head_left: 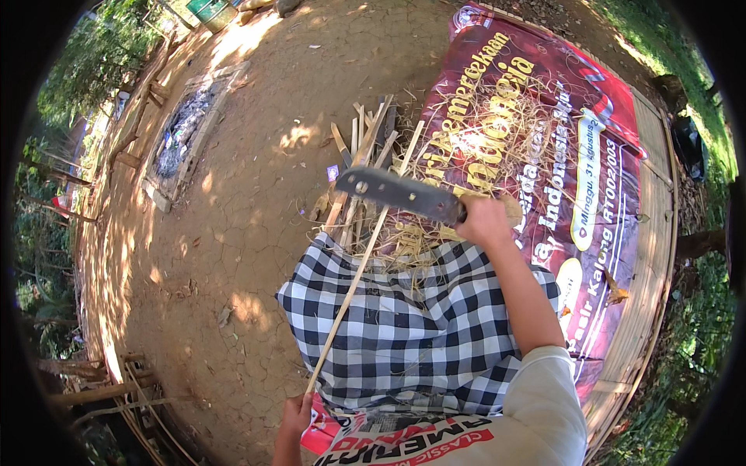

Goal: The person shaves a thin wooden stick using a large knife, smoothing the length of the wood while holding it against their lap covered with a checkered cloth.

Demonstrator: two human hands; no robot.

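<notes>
Long, thin, pale wooden strip (352, 287) slants up the frame's middle; left hand (294, 418) curls snugly round its low end; right hand (483, 223) grips a wide, dark metal knife (392, 194), fingers wrapped tight; best press lightly, edge away from skin.

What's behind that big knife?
Behind the knife in the right hand are the long stick, held in the left hand, and a stick pile. Both show above and below the blade. The parts right behind it are covered.
</notes>
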